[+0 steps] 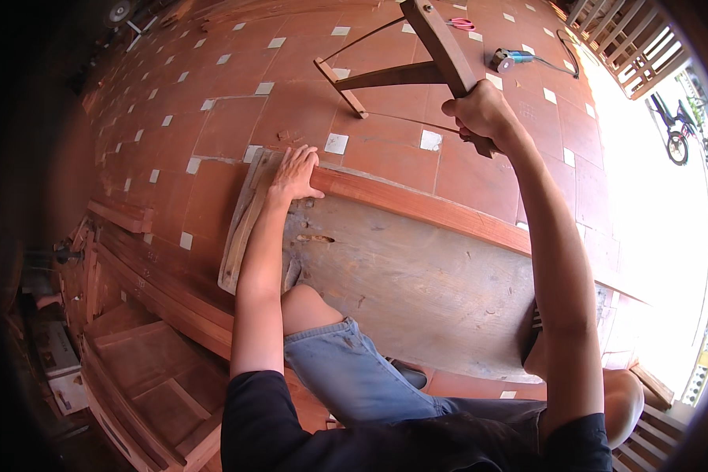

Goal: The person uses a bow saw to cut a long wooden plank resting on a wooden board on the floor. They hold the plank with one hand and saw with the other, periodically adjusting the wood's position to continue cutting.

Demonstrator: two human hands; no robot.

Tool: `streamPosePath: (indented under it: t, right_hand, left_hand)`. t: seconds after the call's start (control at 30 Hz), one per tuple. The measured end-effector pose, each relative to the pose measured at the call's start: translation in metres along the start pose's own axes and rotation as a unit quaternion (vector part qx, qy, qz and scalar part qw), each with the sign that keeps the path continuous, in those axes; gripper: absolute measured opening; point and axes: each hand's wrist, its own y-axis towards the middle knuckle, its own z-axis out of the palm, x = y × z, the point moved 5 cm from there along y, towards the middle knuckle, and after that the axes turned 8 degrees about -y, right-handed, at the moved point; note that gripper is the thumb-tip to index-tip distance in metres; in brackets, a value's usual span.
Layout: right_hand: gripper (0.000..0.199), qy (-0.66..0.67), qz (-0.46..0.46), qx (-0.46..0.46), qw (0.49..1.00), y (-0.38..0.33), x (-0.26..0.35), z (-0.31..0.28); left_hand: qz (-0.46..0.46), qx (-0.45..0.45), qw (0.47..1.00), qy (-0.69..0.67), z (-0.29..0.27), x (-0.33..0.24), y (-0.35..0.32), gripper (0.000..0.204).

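Note:
My right hand (484, 114) is closed around one end of a wooden frame saw (439, 49), raised above the floor beyond the bench. The saw has a thick side arm, a crossbar and a thin blade running back toward my fist. My left hand (295, 175) grips the left end of a long reddish wooden strip (417, 206), with the thumb on its near side and the fingers over the top. This strip lies along the far edge of a worn wooden bench (401, 291). My bent knee rests against the bench's near side.
On the tiled floor beyond lie an angle grinder (507, 59) with its cord and a pink-handled tool (460, 24). Long timber pieces (165, 287) and a wooden frame (153, 370) are at the left. A slatted wooden piece (633, 39) and a bicycle (675, 130) stand far right.

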Motion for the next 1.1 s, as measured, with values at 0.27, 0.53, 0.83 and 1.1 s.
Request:
streamPosePath:
  t: [0.27,0.53,0.83,1.1]
  right_hand:
    - [0.026,-0.003,0.053,-0.034,0.998,-0.032,0.023,0.024]
    - [0.033,-0.069,0.053,-0.027,0.996,-0.031,0.035,0.041]
    - [0.039,0.007,0.061,-0.076,0.995,-0.065,-0.020,0.065]
    - [0.028,0.273,0.070,-0.036,0.959,-0.091,-0.044,0.123]
  left_hand:
    - [0.012,0.102,0.990,-0.099,0.000,0.005,0.019,0.082]
    - [0.007,0.100,0.988,-0.115,-0.006,0.020,0.043,0.085]
    - [0.022,-0.087,0.974,-0.209,0.006,0.027,0.021,0.082]
    - [0.017,-0.113,0.946,-0.305,0.022,0.048,0.008,0.075]
